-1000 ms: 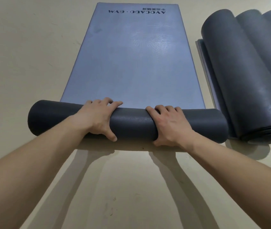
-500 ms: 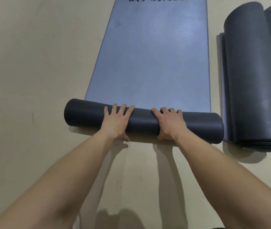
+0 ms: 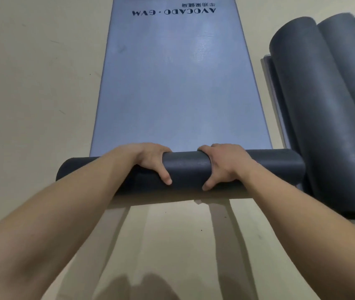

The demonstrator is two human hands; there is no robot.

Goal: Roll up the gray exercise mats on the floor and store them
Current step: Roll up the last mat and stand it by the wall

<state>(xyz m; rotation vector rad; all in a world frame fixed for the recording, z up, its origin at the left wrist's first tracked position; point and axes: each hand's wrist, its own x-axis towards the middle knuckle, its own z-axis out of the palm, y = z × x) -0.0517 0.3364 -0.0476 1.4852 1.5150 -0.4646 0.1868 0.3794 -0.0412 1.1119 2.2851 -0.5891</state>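
Mat: a gray foam exercise mat (image 3: 178,83) lies lengthwise on the beige floor (image 3: 31,105). Its far part is flat and its near end is wound into a dark cylindrical roll (image 3: 187,169).
Lettering: black print reading "AVOCADO · GYM" (image 3: 173,12) sits at the flat far end, upside down from here.
Left hand: the left hand (image 3: 148,161) is on the roll left of centre. Its fingers (image 3: 161,149) curl over the top and the thumb is on the near side, clamped round the roll.
Right hand: the right hand (image 3: 226,165) is right of centre, wrapped round the roll the same way.
Between the hands: a short bare stretch of the roll.
Other mats: dark gray rolled mats (image 3: 328,105) lie side by side at the right. The roll's right end is just beside the nearest one; whether they touch is unclear.
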